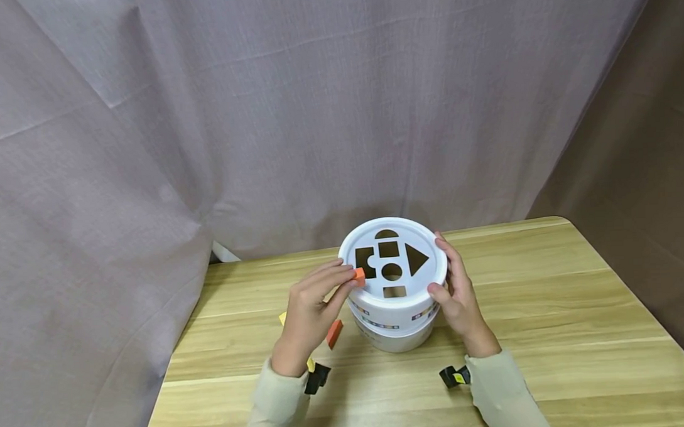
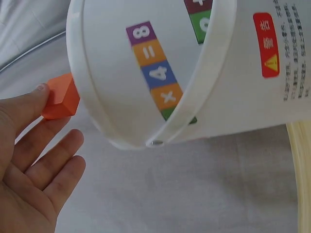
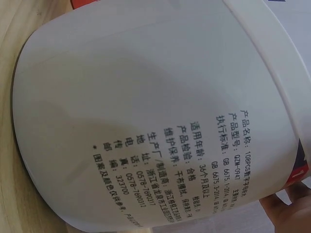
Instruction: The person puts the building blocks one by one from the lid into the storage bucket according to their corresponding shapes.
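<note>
Currently, left hand (image 1: pixel 313 304) is pinching orange block (image 1: pixel 359 277), right hand (image 1: pixel 460 298) is gripping bucket (image 1: pixel 394 316); red block (image 1: pixel 334 334) is also lying outside (fullness unclear).

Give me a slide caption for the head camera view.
Left hand pinching an orange block at the shape-cutout lid of a white bucket, which the right hand grips.

The bucket (image 1: pixel 395 343) blocks any low path between the left fingers (image 1: pixel 330 279) and the right fingers (image 1: pixel 455 263). Above both, the way over the lid (image 1: pixel 420 285) is open. Below the left fingers, a red block (image 1: pixel 334 334) obstructs.
</note>
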A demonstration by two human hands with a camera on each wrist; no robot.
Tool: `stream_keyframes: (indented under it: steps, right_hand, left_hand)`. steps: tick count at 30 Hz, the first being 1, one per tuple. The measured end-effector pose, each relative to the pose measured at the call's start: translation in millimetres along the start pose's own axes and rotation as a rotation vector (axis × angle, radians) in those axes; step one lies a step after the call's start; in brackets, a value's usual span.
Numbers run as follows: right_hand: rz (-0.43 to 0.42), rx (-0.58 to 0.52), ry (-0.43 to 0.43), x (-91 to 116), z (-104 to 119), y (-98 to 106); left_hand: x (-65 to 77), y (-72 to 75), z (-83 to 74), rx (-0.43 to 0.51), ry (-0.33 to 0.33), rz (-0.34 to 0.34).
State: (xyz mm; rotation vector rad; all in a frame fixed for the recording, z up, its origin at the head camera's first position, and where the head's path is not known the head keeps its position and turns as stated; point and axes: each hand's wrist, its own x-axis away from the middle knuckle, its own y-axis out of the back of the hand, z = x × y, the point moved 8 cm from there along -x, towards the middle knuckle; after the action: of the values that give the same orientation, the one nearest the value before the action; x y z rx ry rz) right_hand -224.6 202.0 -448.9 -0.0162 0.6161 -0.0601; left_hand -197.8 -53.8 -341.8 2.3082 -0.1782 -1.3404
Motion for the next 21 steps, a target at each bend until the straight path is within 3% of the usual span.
stream_keyframes:
  steps: [6, 13, 21]
  right_hand:
    - [0.007, -0.009, 0.005, 0.5, -2.0, 0.2]
    - [0.000, -0.007, 0.020, 0.4, -3.2, -0.2]
    - [-0.002, -0.001, 0.040, -0.5, 0.4, -3.3]
  left_hand:
    - [-2.6, -12.5, -5.0, -0.021, -0.047, 0.021]
    - [-4.7, -29.8, -8.3, -0.060, -0.045, 0.096]
    - [-4.3, -40.6, -11.1, -0.104, -0.071, 0.118]
